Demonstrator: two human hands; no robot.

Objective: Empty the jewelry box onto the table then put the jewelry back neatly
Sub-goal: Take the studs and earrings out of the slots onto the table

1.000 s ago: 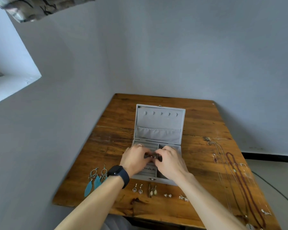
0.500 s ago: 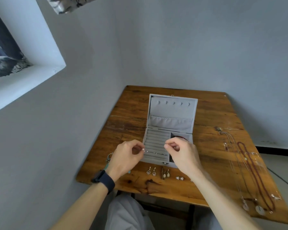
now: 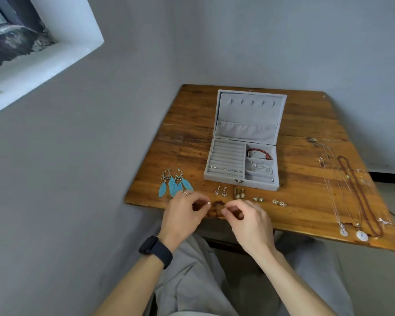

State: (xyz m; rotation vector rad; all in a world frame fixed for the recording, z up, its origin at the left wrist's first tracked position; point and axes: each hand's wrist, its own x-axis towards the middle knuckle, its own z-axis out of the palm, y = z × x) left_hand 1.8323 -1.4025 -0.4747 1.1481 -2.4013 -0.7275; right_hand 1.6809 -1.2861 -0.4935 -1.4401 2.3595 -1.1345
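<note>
1. One worn wooden counter (image 3: pixel 306 124) fills a corner of grey walls (image 3: pixel 283 42) under a white window recess (image 3: pixel 43 62).
2. The jewelry box (image 3: pixel 249 115) stands open mid-counter, with feather earrings (image 3: pixel 175 183) to its left and necklaces (image 3: pixel 358 197) to its right.
3. The left hand (image 3: pixel 183 213) and right hand (image 3: pixel 249 220) hover at the near edge. Each grip is curled thumb to forefinger, and I cannot tell whether either holds anything.

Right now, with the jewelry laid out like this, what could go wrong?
1. The small earrings lie close to the front edge of the table; the right hand beside them could brush them off.
2. The necklaces lie close together, so their chains may tangle when lifted.
3. Their pendants rest almost at the edge and could slide off.
</note>
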